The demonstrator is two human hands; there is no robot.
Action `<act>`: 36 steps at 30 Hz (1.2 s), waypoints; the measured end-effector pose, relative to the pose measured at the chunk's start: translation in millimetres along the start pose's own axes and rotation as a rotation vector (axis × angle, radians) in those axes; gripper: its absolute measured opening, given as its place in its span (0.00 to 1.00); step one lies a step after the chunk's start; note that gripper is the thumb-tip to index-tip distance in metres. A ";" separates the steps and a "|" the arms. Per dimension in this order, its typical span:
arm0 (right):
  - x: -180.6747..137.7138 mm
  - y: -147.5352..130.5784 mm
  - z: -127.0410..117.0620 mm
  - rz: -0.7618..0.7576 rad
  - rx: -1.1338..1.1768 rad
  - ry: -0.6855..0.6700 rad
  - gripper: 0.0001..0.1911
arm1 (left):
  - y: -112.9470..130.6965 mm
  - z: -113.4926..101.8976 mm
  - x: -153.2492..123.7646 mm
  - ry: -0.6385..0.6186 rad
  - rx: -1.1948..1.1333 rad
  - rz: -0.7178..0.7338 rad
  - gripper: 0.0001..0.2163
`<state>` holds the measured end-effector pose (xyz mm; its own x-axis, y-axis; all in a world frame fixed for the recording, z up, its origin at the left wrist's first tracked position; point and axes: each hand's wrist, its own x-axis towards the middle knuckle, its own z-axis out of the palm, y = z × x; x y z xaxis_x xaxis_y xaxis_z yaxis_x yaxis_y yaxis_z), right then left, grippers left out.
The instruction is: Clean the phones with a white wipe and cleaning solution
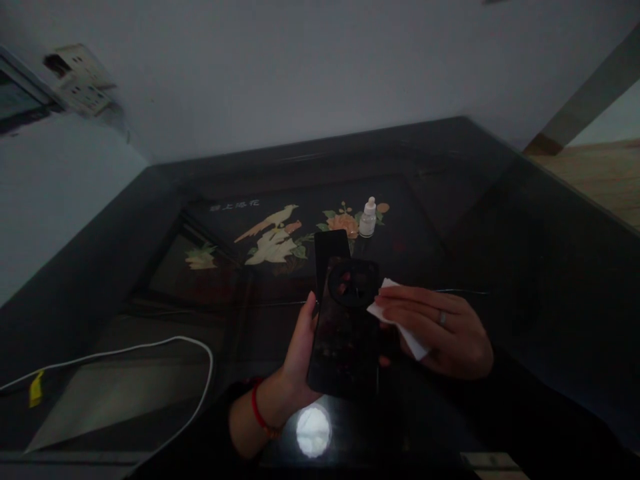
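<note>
Far left: yellow tag [36, 389] on a white cable [175, 339] that loops across the near part of the bench [475, 200]. Above, by the wall, a pale power strip [84, 79]. Bench top dark and glossy, with a bird-and-flower picture [273, 233] toward the far side. Left hand [299, 367], red bracelet [257, 404] at the wrist, has its fingers closed round a black phone [345, 353], thumb along the left edge; phone held above the bench, large round camera part at its upper end. Dark slab [331, 244] partly hidden behind the phone. Dropper bottle [367, 221] upright on the bench, beyond the phone. Right hand [443, 333], ring on one finger: fingers close together, pinching a folded white cloth [407, 333] beside the phone's upper right edge; contact between the two cannot be told
</note>
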<state>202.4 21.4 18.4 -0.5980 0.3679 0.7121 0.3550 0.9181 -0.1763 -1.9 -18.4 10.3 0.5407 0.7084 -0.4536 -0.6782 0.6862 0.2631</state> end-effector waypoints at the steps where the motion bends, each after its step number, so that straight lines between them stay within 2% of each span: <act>1: 0.9 2.4 -3.2 0.073 -0.026 0.040 0.14 | -0.2 -1.5 0.3 -0.054 0.003 -0.009 0.33; 3: 3.4 5.4 -6.2 0.226 -0.068 0.136 0.16 | -2.5 -5.9 0.6 -0.160 0.016 -0.039 0.34; 5: 5.4 6.3 -4.1 0.300 -0.062 0.186 0.18 | -6.3 -10.9 0.2 -0.242 0.047 -0.111 0.34; 8: 6.0 5.5 4.2 0.249 0.047 0.093 0.20 | -10.9 -15.7 -1.5 -0.301 0.080 -0.230 0.34; 12: 4.1 4.4 8.9 0.172 0.138 0.002 0.22 | -9.3 -14.8 -2.8 -0.306 0.107 -0.208 0.33; 17: 1.6 5.8 3.1 0.261 0.054 0.087 0.18 | -2.0 -11.7 -1.5 -0.288 0.084 -0.082 0.32; 24: 0.2 8.5 0.8 0.208 0.025 0.049 0.20 | 2.0 -2.7 -4.3 -0.259 0.073 -0.078 0.30; 30: 0.2 -0.8 1.0 0.024 0.088 0.008 0.18 | 7.6 -5.6 -3.3 -0.186 0.027 -0.017 0.27; 36: -2.3 0.8 5.2 0.143 0.006 0.040 0.17 | 8.4 -10.7 -3.5 -0.235 0.032 -0.064 0.31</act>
<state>200.3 22.1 13.1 -0.5121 0.4891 0.7061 0.4304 0.8575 -0.2818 -14.7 -16.8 5.0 0.6856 0.6796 -0.2611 -0.6246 0.7333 0.2684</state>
